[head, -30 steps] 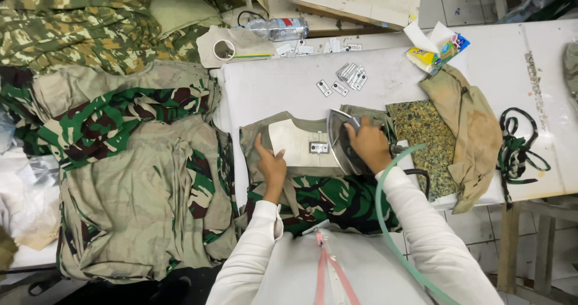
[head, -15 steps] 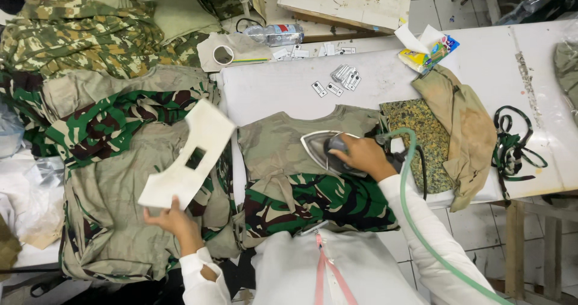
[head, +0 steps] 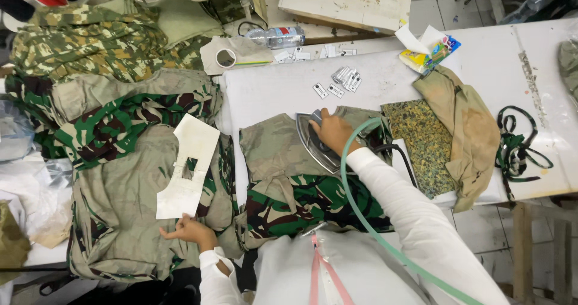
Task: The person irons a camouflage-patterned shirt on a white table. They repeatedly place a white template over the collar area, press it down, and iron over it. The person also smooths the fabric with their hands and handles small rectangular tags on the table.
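My right hand (head: 332, 130) grips the handle of a steam iron (head: 314, 144) that rests on a camouflage garment piece (head: 283, 172) on the white ironing table (head: 271, 91). A green hose (head: 355, 203) runs from the iron back past my arm. My left hand (head: 186, 230) lies at the near end of a white card template (head: 186, 166) with a rectangular cut-out, lying on a pile of camouflage cloth (head: 120, 203) to the left.
Small white labels (head: 337, 82) lie on the table beyond the iron. A speckled pad (head: 421, 142), a tan cloth (head: 463, 124) and black cords (head: 518, 145) lie to the right. A plastic bottle (head: 277, 37) and a tape roll (head: 225, 58) sit at the back.
My left hand lifted the white template off the garment, carried it left and laid it on the cloth pile. The iron moved left onto the garment under my right hand.
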